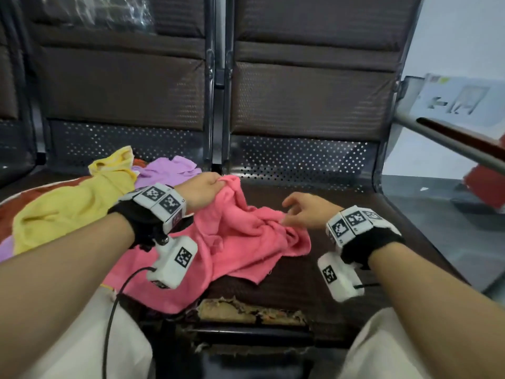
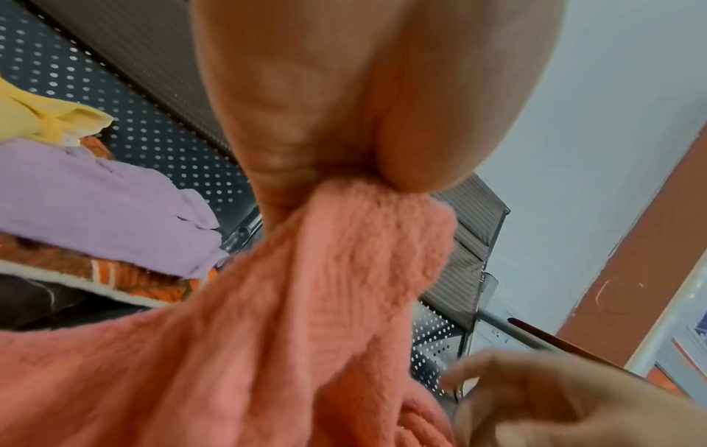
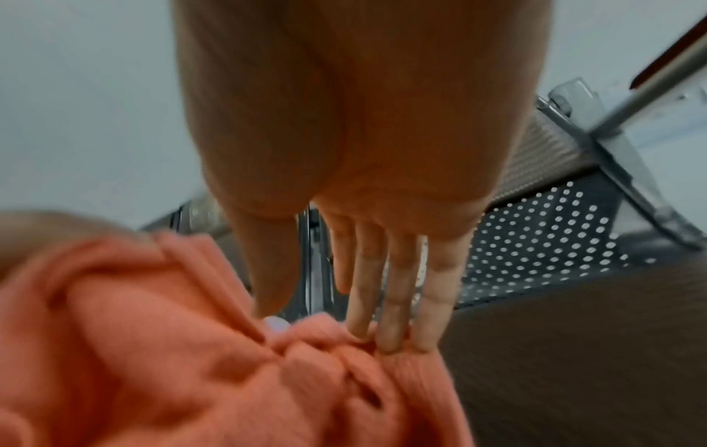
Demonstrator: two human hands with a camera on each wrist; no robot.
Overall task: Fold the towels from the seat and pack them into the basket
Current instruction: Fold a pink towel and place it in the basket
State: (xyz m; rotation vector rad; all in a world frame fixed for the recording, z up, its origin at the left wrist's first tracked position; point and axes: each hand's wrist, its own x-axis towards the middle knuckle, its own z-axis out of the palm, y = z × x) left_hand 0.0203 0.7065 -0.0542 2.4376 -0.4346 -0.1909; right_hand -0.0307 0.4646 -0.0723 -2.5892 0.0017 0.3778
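Observation:
A crumpled pink towel (image 1: 229, 242) lies across the dark seat (image 1: 341, 258) in front of me. My left hand (image 1: 207, 184) pinches its far edge and lifts it a little; the left wrist view shows the pink towel (image 2: 344, 257) bunched between thumb and fingers of that left hand (image 2: 359, 169). My right hand (image 1: 297, 212) reaches over the towel's right side with fingers straight. In the right wrist view the fingertips (image 3: 398, 341) of my right hand (image 3: 325, 326) touch a fold of the pink towel (image 3: 191, 363). A yellow towel (image 1: 73, 203) and a purple towel (image 1: 169, 170) lie heaped to the left.
The purple towel (image 2: 95, 205) and yellow towel (image 2: 46, 118) rest on an orange-brown woven thing (image 2: 115, 272) on the left seat. The seat's front edge (image 1: 251, 313) is torn. A metal armrest (image 1: 448, 140) crosses the right side. No basket can be made out with certainty.

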